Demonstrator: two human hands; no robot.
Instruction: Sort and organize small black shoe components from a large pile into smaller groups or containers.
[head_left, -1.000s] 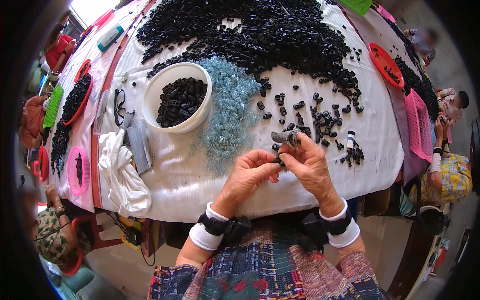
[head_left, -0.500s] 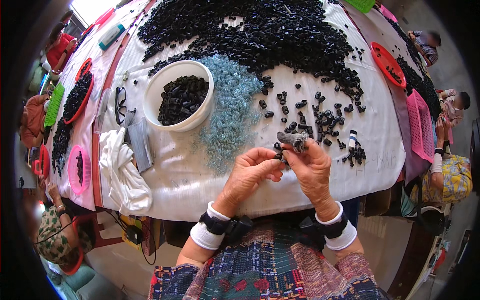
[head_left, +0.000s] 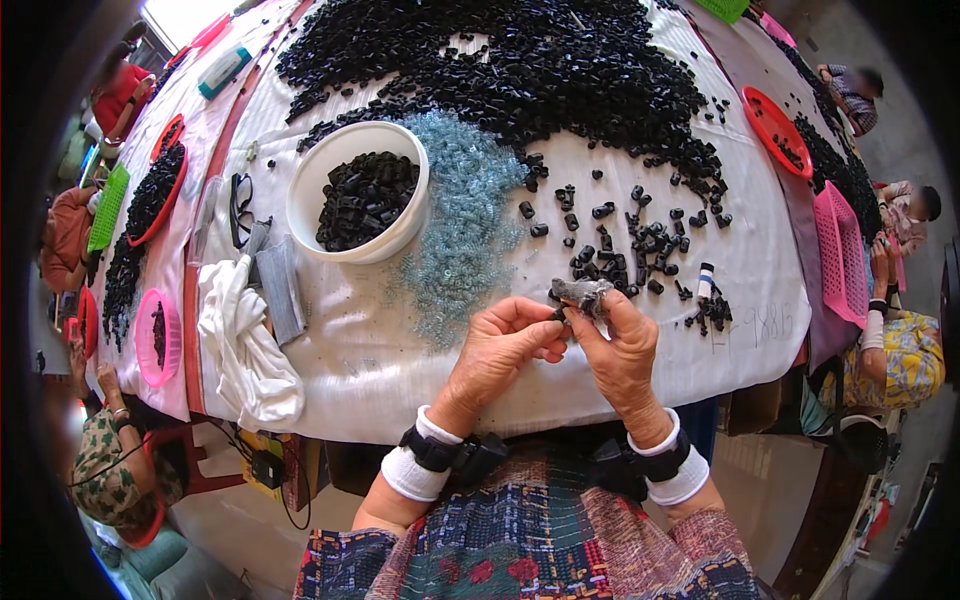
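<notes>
Just above the table's front edge my two hands meet. My left hand (head_left: 497, 350) is closed, thumb and forefinger pinching a small black plastic part (head_left: 560, 313). Against the same part press the closed fingertips of my right hand (head_left: 622, 350), which also carries a worn grey piece (head_left: 583, 291), perhaps a fingertip cover; its kind is unclear. Fingers hide most of the black part. Beyond my hands lie several loose black parts (head_left: 650, 240). To their left spreads a heap of small pale-blue coils, like springs (head_left: 460, 200).
A white tub (head_left: 365, 252) holding black parts stands left of the coils. Glasses (head_left: 238, 212), a grey cloth (head_left: 280, 290) and a white cloth (head_left: 240, 340) lie farther left. A large black pile (head_left: 500, 70) covers the far side. People sit at both side tables.
My right hand has shifted slightly left, bringing the grey piece closer over the small black part. My left hand has barely moved.
</notes>
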